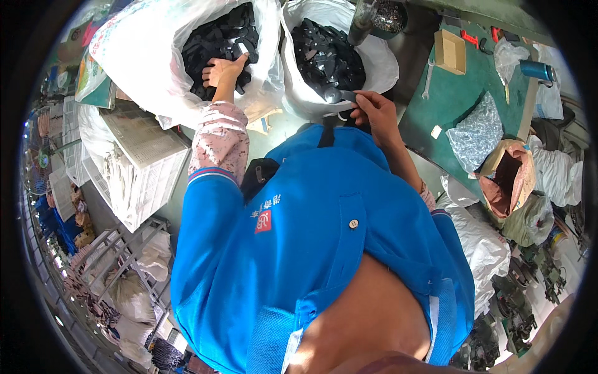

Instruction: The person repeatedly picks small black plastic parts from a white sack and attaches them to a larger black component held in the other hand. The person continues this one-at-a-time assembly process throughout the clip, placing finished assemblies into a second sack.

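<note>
Two white sacks stand side by side before me, both filled with small black parts. In the left sack (268, 31), my left hand (223, 73) lies on the heap of black parts (212, 38), thumb stretched away from the bent fingers. Its thumb tip is against a black piece with a bright, shiny face (243, 47). My right hand (375, 114) pinches a flat dark part with a round end (333, 95) between thumb and fingers, over the near rim of the right sack (383, 65). More black parts (327, 55) lie inside that sack.
A green table (430, 115) at right carries a cardboard box (450, 52), a wrench (428, 79) and a clear plastic bag (476, 132). Behind the right sack is a container of small metal pieces (391, 17). White crates (146, 165) stand at left, an open brown bag (507, 177) at right.
</note>
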A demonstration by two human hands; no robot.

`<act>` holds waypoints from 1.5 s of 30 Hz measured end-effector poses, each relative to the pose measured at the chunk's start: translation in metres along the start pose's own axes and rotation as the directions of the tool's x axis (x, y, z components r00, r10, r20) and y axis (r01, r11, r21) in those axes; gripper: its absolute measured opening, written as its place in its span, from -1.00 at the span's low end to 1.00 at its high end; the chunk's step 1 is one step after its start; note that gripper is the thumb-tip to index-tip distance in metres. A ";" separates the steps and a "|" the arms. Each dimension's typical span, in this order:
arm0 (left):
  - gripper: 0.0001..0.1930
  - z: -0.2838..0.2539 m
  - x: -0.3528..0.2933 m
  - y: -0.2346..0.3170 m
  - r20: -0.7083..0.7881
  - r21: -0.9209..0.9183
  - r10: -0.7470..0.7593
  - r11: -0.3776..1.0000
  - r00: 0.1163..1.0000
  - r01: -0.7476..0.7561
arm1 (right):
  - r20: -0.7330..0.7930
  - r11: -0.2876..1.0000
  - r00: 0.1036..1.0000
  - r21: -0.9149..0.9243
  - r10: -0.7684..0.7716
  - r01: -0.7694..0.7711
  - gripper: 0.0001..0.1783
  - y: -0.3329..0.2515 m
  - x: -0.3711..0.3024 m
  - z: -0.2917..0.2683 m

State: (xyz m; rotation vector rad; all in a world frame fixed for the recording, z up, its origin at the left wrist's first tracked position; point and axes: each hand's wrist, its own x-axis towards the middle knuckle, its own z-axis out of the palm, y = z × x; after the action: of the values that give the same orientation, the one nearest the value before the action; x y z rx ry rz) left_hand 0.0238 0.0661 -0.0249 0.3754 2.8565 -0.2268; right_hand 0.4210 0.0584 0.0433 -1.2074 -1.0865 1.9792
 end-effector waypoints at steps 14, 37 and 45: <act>-0.19 0.017 -0.036 -0.035 0.028 -0.012 0.461 0.887 0.887 -0.461 | 0.160 0.928 0.977 0.324 0.138 -0.184 -0.66 -0.003 0.012 0.003; -0.72 -0.029 0.043 -0.063 0.007 -0.846 0.295 -0.508 0.956 0.163 | 0.316 0.925 0.946 0.378 -0.080 -0.048 -0.70 -0.027 0.002 0.000; -0.73 -0.027 -0.033 -0.045 0.214 -0.720 0.720 -0.340 0.660 0.605 | 0.246 0.978 0.950 -0.041 -0.190 0.206 -0.70 -0.028 0.017 0.013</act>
State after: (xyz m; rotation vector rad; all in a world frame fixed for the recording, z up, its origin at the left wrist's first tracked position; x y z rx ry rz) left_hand 0.0361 0.0204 0.0154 -0.0285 0.9464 1.7079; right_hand 0.4040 0.0818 0.0635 -0.8651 -1.3471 1.9814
